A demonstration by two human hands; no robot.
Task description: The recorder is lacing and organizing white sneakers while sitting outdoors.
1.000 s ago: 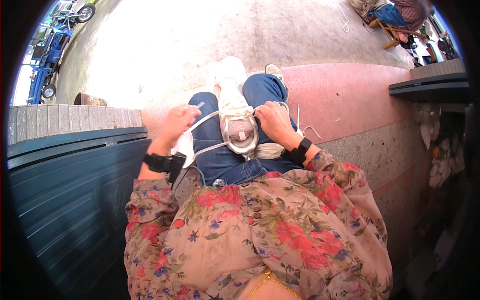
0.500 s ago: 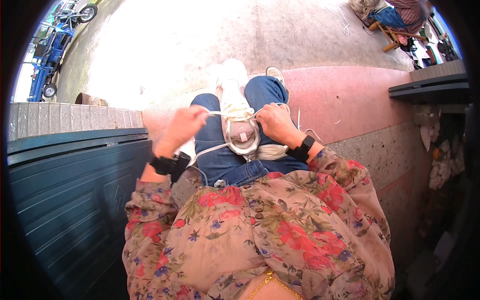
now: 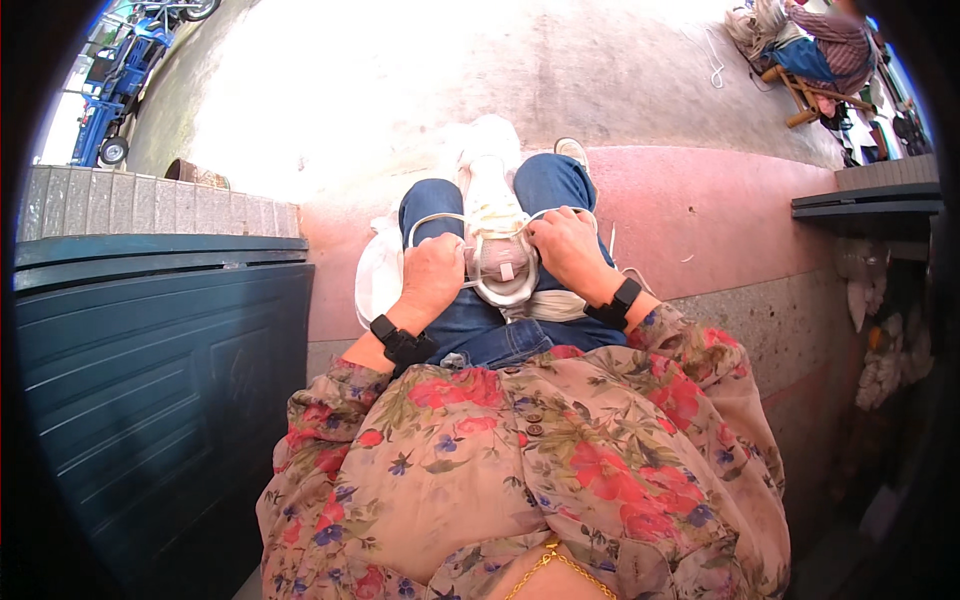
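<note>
A white sneaker (image 3: 510,293) with a pale tongue rests between my thighs, its opening toward me. Its white shoelace (image 3: 434,217) arcs out to both sides from the front of the shoe. My left hand (image 3: 433,270) is closed at the left edge of the shoe opening, beside the lace loop; its fingertips are partly hidden. My right hand (image 3: 572,248) pinches the lace at the right edge of the shoe. Another bundle of white laces (image 3: 553,305) lies on my right thigh.
A white bag (image 3: 378,275) sits left of my left knee. Dark blue-green panelled doors (image 3: 165,380) stand at left, and a dark ledge (image 3: 868,203) at right. Far right, a person (image 3: 835,50) sits near a wooden stool (image 3: 808,98). A blue vehicle (image 3: 105,95) stands far left.
My left hand has come in from the left to the shoe's edge, and the lace on that side now bows in a loop. My right hand stays by the shoe. The view has shifted slightly.
</note>
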